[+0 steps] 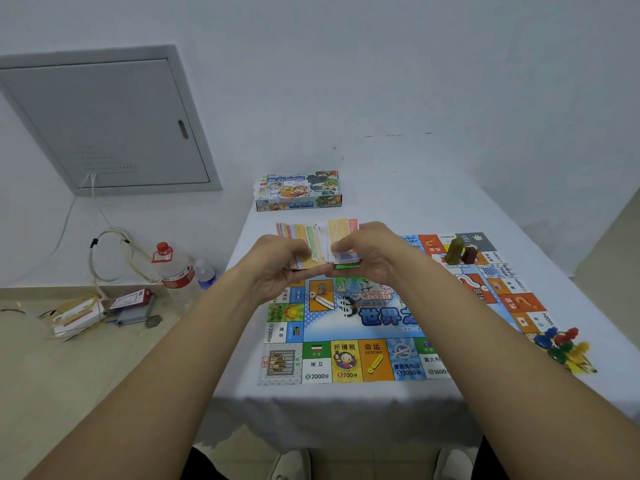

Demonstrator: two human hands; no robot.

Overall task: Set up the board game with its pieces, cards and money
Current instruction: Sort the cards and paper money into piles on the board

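left hand (pixel 277 263): holds the left end of a fanned stack of thin paper play money and cards in pink, yellow, green and white (pixel 320 245), fingers curled round it from below.
right hand (pixel 367 254): pinches the right end of the same stack, thumb and fingers clamped on the top sheets.
where the stack is: raised above the far left part of the colourful printed paper game board (pixel 346 341), which lies flat on the bench covered in white cloth (pixel 346 403).
handling, as a judgement: the sheets look light, limp and slippery against each other; a loose grip would probably let them slide apart or spill. best taken by the short ends, squared up with both hands, then peeled off from the top one kind at a time.
pieces: an olive green block and a dark red block (pixel 460 251) stand on the far right of the board; a heap of small blue, red and yellow plastic pawns (pixel 561 344) lies at its right edge.
box: the illustrated cardboard game box (pixel 299 190) sits beyond the board, apart from it.
writing: board squares read "2000", "700", "1600", "2200" and "destiny"; large chinese characters fill the centre. writing on the notes is too blurred to read.
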